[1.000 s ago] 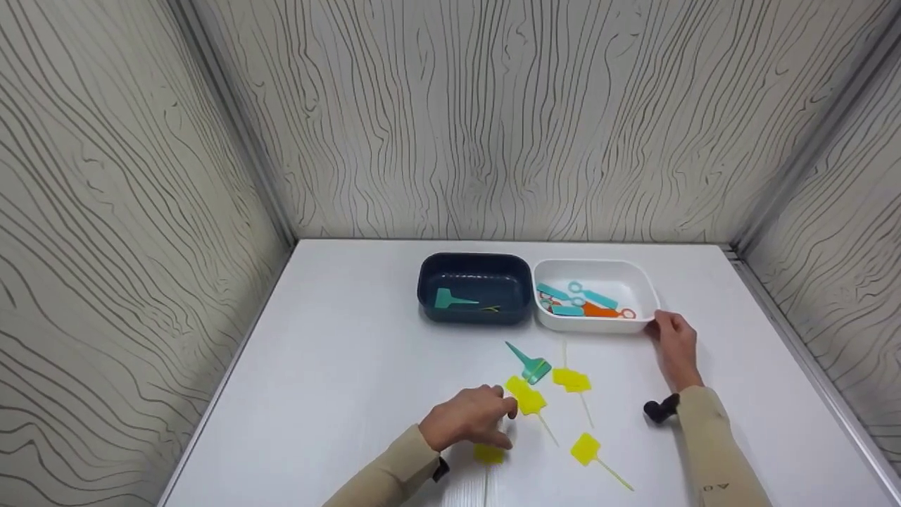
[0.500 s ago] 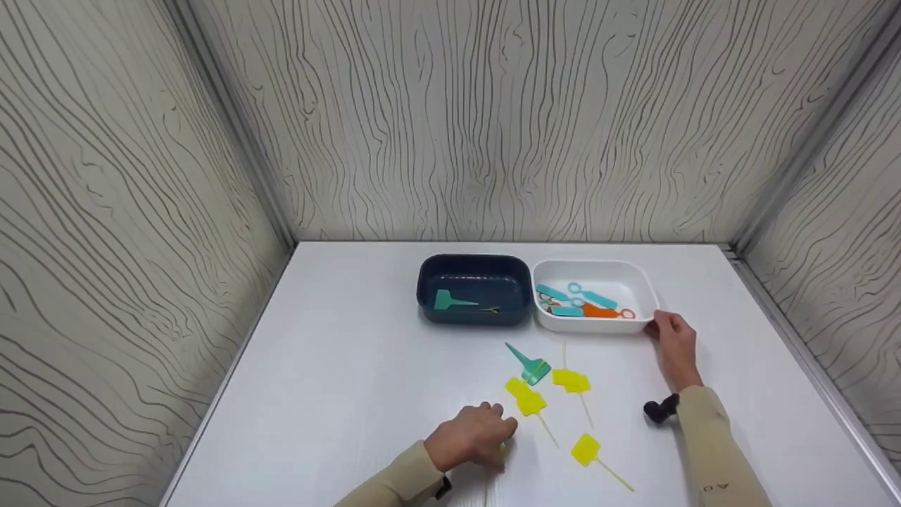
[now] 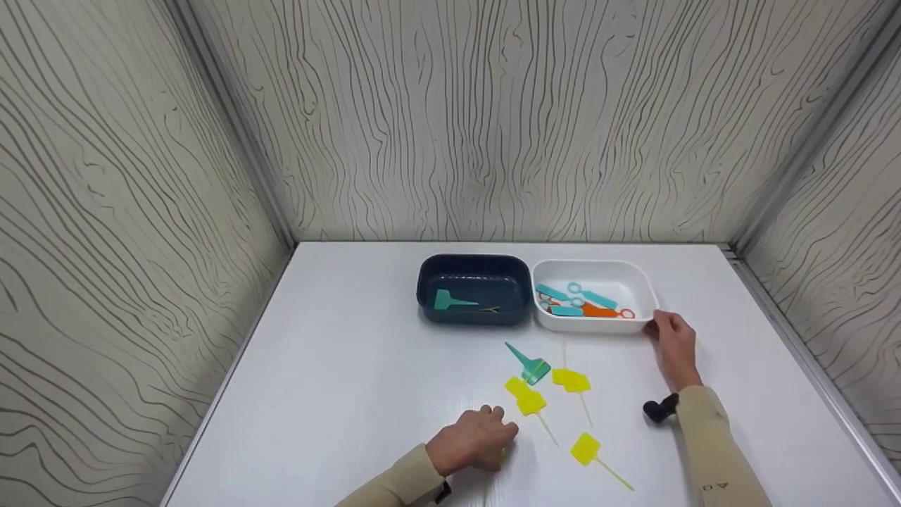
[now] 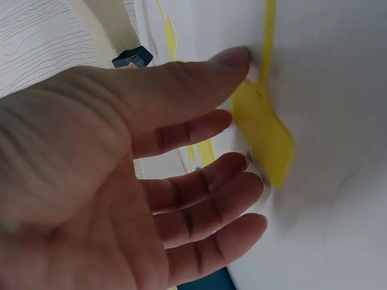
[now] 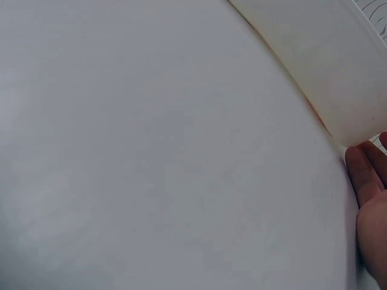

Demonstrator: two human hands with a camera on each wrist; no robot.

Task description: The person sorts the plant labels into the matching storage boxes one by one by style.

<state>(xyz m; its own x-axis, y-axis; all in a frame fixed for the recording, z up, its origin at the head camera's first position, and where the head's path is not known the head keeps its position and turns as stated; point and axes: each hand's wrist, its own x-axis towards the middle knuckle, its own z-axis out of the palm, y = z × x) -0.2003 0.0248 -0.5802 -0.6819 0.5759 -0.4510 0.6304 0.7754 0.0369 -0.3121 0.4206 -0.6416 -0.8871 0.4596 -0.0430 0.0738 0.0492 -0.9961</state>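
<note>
My left hand (image 3: 473, 440) is low over a yellow plant label (image 4: 263, 130), mostly hidden beneath it in the head view. In the left wrist view the thumb and curved fingers come up to the label's edges, with a gap between thumb and fingers; a firm grip does not show. My right hand (image 3: 676, 346) holds the near right corner of a white bin (image 3: 598, 324) between thumb and fingers. More yellow plant labels (image 3: 531, 402) lie on the table right of the left hand, with green T-shaped plant labels (image 3: 535, 371) just beyond.
A dark blue bin (image 3: 474, 317) stands against the white bin's left side, with a green T-shaped label (image 3: 445, 299) and thin yellowish stems inside. Teal ringed tags (image 3: 600, 299) and an orange ringed tag (image 3: 597, 310) lie in the white bin. Patterned panels surround the white table (image 3: 338, 352).
The left hand has come down over the nearest yellow label, its thumb and fingers drawing closer together. The right hand and both bins have stayed in place.
</note>
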